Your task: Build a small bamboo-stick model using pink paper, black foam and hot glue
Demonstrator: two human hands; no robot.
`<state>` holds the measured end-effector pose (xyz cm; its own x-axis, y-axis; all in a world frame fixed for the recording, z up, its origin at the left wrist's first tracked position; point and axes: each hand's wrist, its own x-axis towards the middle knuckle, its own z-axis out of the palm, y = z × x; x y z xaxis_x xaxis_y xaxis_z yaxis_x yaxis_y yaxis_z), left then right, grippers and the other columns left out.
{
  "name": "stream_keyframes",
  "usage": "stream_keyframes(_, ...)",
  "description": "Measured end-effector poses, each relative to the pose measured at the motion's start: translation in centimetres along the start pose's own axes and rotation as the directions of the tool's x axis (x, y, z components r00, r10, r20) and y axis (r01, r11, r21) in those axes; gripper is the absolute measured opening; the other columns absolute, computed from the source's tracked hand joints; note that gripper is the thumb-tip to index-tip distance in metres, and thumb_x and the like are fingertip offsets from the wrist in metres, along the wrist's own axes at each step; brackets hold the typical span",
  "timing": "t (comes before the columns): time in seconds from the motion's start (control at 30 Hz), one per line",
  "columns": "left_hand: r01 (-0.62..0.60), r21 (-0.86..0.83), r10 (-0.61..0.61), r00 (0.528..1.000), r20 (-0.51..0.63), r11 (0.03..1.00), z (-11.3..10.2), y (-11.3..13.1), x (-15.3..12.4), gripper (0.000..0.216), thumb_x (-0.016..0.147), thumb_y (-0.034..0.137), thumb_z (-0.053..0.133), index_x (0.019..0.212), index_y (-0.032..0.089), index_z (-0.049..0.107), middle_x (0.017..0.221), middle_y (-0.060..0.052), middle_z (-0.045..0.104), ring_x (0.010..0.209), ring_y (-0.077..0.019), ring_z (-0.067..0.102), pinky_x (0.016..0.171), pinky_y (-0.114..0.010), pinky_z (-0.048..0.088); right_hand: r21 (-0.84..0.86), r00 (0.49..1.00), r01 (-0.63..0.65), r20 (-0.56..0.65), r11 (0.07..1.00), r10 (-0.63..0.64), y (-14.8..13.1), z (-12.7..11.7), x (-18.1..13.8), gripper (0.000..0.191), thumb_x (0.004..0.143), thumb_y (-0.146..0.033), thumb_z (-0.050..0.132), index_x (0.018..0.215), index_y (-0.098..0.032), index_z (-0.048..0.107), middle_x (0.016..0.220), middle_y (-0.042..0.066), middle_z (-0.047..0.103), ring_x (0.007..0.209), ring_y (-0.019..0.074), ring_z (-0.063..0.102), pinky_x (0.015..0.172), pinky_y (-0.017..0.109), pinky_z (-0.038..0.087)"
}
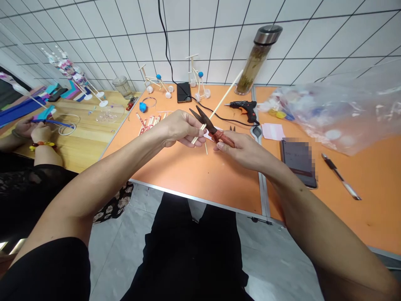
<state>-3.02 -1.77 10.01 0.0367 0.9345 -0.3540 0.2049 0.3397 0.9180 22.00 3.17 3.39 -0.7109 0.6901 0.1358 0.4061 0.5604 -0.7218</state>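
My left hand [187, 127] is closed in a pinch on pale wooden sticks. One long stick [226, 95] slants up and away to the right, and a shorter piece lies alongside it at my fingertips. My right hand [241, 146] is wrapped around the red handles of a pair of pliers [212, 128]. Their dark jaws are spread apart and point up and left, close to the sticks by my left fingers. Whether the jaws touch the wood I cannot tell. Beneath my hands, a short stick piece [206, 149] lies on the orange table [194, 175].
Behind stand two small stick models [159, 83] with white wheels, a phone [184, 92] and a tea bottle [258, 60]. A glue gun [242, 109], a second phone [299, 163], a pen [341, 176] and a plastic bag [341, 108] lie rightward. At left, another person's hands [34, 130] work.
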Motion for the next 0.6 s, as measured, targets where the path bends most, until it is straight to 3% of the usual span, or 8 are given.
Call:
stream_keyframes(0.23,0.033,0.051,-0.033,0.999,-0.004,0.998,0.53,0.61,0.20,0.019,0.079,0.017,0.100,0.078,0.012,0.082,0.082,-0.012,0.085,0.074,-0.0202,0.082,0.081,-0.035,0.070,-0.032,0.999,0.035,0.000,0.999,-0.035,0.01,-0.29,0.09,0.020,0.100,-0.042,0.062,0.095,-0.023,0.065,0.098,0.007,0.076,0.092,0.0277,0.067,0.083,0.037,0.047)
stream_keyframes(0.6,0.054,0.067,-0.054,0.999,-0.007,0.996,0.65,0.61,0.59,0.023,0.077,0.016,0.102,0.077,0.012,0.079,0.080,-0.012,0.083,0.072,-0.0202,0.081,0.081,-0.036,0.069,-0.211,0.999,0.045,0.021,0.976,-0.041,-0.01,-0.35,0.15,0.025,0.106,-0.041,0.051,0.108,-0.023,0.068,0.110,0.015,0.076,0.102,0.0344,0.070,0.088,0.043,0.051)
